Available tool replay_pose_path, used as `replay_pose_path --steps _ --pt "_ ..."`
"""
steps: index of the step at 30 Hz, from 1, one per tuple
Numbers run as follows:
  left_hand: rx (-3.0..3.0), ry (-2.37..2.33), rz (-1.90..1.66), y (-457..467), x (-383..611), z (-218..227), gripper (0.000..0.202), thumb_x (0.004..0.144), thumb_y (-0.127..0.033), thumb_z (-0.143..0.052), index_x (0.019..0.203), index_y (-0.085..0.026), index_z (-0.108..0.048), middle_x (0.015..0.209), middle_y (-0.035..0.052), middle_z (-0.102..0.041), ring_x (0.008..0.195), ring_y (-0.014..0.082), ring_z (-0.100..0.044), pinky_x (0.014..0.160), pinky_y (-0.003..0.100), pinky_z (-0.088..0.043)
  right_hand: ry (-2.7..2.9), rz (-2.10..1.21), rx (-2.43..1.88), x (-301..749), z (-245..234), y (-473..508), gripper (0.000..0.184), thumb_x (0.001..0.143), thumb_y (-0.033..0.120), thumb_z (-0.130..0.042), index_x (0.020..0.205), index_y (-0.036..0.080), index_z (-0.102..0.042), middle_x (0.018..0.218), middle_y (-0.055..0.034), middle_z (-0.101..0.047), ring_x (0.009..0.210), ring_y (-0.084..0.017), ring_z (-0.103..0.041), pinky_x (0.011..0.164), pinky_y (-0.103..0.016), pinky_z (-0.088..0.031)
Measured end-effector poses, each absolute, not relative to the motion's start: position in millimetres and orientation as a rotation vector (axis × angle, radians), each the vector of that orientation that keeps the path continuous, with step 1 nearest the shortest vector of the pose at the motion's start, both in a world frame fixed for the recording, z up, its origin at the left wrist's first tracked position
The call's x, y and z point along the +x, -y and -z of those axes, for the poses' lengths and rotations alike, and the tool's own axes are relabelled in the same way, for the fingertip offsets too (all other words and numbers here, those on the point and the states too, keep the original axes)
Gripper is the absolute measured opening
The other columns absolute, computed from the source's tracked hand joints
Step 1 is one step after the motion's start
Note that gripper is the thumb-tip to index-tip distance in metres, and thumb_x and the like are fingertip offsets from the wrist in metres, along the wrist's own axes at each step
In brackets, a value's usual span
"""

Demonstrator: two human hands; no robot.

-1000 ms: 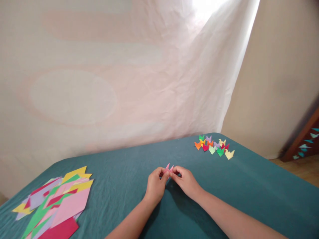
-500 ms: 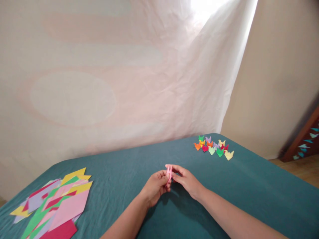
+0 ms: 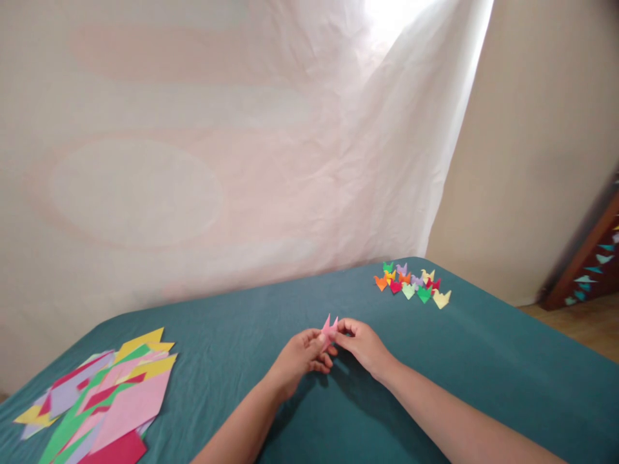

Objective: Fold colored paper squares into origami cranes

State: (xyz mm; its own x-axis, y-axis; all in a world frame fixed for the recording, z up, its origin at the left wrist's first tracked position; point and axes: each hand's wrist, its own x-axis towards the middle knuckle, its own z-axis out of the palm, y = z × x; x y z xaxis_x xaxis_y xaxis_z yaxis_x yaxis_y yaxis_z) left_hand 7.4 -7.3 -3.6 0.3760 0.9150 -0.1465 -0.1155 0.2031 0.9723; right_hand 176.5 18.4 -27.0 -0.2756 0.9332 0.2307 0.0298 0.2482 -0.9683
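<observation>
A small pink folded paper piece [image 3: 329, 327] with two upright points is pinched between both my hands above the teal table [image 3: 483, 367]. My left hand [image 3: 298, 358] grips its lower left side with thumb and fingers closed. My right hand [image 3: 362, 345] pinches its right side, fingers curled. Both hands meet near the middle of the table.
A cluster of several small folded paper pieces [image 3: 412, 285] in orange, red, green, yellow and purple lies at the far right of the table. A fanned pile of coloured paper sheets [image 3: 97, 403] lies at the near left. A white cloth [image 3: 232, 142] hangs behind the table.
The pink piece was turned edge-on half a second ago and now shows its two points again. My hands stayed together at about the same spot.
</observation>
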Motion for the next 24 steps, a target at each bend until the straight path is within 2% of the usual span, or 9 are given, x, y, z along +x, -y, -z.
replay_pose_path --steps 3,6,9,13,17,19,22,24 --pt "1.306 -1.1 -0.953 4.9 10.5 11.0 0.032 0.074 -0.043 -0.065 0.078 -0.012 -0.059 0.064 0.0048 -0.065 0.046 0.0096 -0.054 0.05 0.022 -0.044 1.569 -1.179 -0.939 175.7 26.0 -16.8 0.031 0.077 0.045 -0.062 0.076 0.014 -0.063 0.071 0.0001 -0.062 0.065 -0.013 -0.052 0.065 -0.024 -0.04" --pt "1.367 -1.207 -1.033 4.2 13.1 15.6 0.029 0.073 -0.041 -0.064 0.067 -0.014 -0.056 0.056 0.0028 -0.063 0.042 0.0097 -0.053 0.046 0.021 -0.041 1.566 -1.197 -0.947 175.0 22.5 -14.3 0.032 0.077 0.046 -0.061 0.078 0.014 -0.064 0.068 0.0011 -0.061 0.062 -0.012 -0.051 0.061 -0.023 -0.038" --pt "1.403 -1.238 -1.082 6.1 14.1 14.8 0.025 0.074 -0.038 -0.063 0.069 -0.014 -0.057 0.057 0.0018 -0.064 0.047 0.0113 -0.056 0.049 0.022 -0.043 1.59 -1.188 -0.977 174.9 19.2 -13.2 0.033 0.078 0.046 -0.06 0.076 0.014 -0.064 0.066 0.0011 -0.062 0.059 -0.012 -0.051 0.058 -0.022 -0.038" --pt "1.478 -1.202 -1.108 9.3 15.0 10.2 0.029 0.075 -0.04 -0.062 0.086 -0.014 -0.065 0.071 0.0044 -0.068 0.065 0.0164 -0.063 0.056 0.024 -0.047 1.669 -1.127 -1.016 175.2 17.6 -12.5 0.03 0.077 0.044 -0.062 0.072 0.015 -0.066 0.069 -0.0015 -0.067 0.064 -0.014 -0.056 0.062 -0.024 -0.041" --pt "1.362 -1.199 -1.1 6.9 15.3 10.6 0.033 0.072 -0.045 -0.065 0.074 -0.012 -0.065 0.061 0.0036 -0.066 0.054 0.0144 -0.061 0.054 0.024 -0.047 1.673 -1.077 -1.073 175.7 20.6 -13.4 0.029 0.074 0.043 -0.065 0.068 0.015 -0.063 0.065 -0.0003 -0.065 0.061 -0.014 -0.055 0.059 -0.023 -0.041" --pt "1.328 -1.203 -1.091 4.6 14.5 13.1 0.035 0.071 -0.046 -0.065 0.074 -0.012 -0.064 0.061 0.0037 -0.066 0.051 0.014 -0.061 0.052 0.024 -0.047 1.642 -1.084 -1.052 176.2 22.2 -14.6 0.028 0.074 0.043 -0.065 0.072 0.015 -0.062 0.066 0.0005 -0.063 0.061 -0.013 -0.054 0.059 -0.023 -0.041" --pt "1.328 -1.186 -1.067 2.1 13.1 17.4 0.035 0.07 -0.046 -0.066 0.073 -0.012 -0.061 0.06 0.004 -0.066 0.048 0.0129 -0.06 0.048 0.022 -0.044 1.621 -1.132 -0.962 177.5 22.8 -15.9 0.027 0.077 0.042 -0.062 0.083 0.015 -0.064 0.076 -0.0011 -0.066 0.069 -0.014 -0.057 0.067 -0.025 -0.044" --pt "1.334 -1.169 -1.053 1.4 12.9 19.8 0.035 0.07 -0.046 -0.067 0.072 -0.012 -0.06 0.058 0.0031 -0.065 0.045 0.0116 -0.058 0.046 0.021 -0.042 1.647 -1.116 -0.948 178.7 22.2 -15.9 0.027 0.079 0.041 -0.06 0.083 0.015 -0.066 0.079 -0.0023 -0.067 0.073 -0.015 -0.058 0.072 -0.026 -0.044"
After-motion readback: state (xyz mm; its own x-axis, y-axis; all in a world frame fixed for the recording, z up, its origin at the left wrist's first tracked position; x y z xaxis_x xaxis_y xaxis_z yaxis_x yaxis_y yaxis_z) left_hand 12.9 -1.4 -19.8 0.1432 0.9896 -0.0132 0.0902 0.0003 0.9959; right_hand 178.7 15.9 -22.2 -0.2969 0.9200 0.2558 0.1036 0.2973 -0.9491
